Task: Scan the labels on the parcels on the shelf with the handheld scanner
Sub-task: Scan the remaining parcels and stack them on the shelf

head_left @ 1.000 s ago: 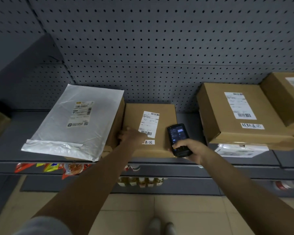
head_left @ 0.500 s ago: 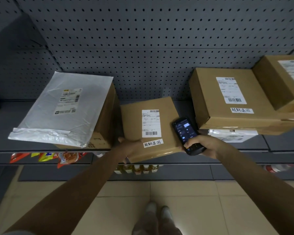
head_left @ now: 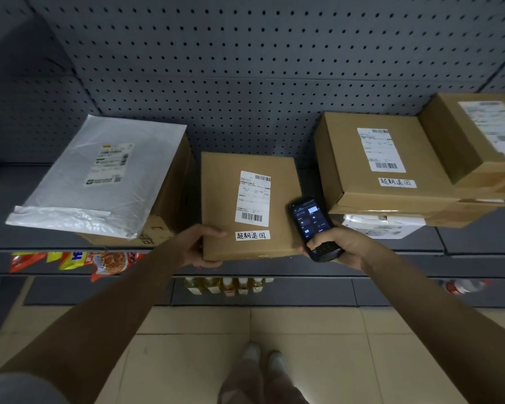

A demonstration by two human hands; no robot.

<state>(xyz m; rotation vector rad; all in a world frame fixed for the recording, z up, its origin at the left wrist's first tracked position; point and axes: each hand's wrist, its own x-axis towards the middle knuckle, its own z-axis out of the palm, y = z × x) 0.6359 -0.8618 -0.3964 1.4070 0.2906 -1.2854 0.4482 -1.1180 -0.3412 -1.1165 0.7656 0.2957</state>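
Head view. Left hand (head_left: 199, 246) grips the near-left corner of the middle cardboard parcel (head_left: 225, 199), thumb on top, fingers curled under the front edge. The parcel lies flat on the grey shelf (head_left: 478, 243), its near edge at the shelf lip. Its shipping label (head_left: 254, 196) faces up, barcode at the lower end, with a handwritten white sticker (head_left: 252, 235) just below.

Right hand (head_left: 340, 246) is wrapped around the lower half of the handheld scanner (head_left: 314, 227), thumb on the keypad. Screen lit, facing up; the scanner's top end sits just beside the parcel's right edge, near the label.

Surroundings: white poly mailer (head_left: 99, 182) lying tilted on a cardboard box (head_left: 172, 199) immediately left of the parcel. To the right, a larger cardboard box (head_left: 347, 158) rests on a white package (head_left: 385, 227), with another box (head_left: 455, 141) on top at far right. Pegboard (head_left: 245, 68) behind. Snack packets (head_left: 79, 262) and bottles (head_left: 231, 285) on the lower levels. Tiled floor (head_left: 187, 345) below.
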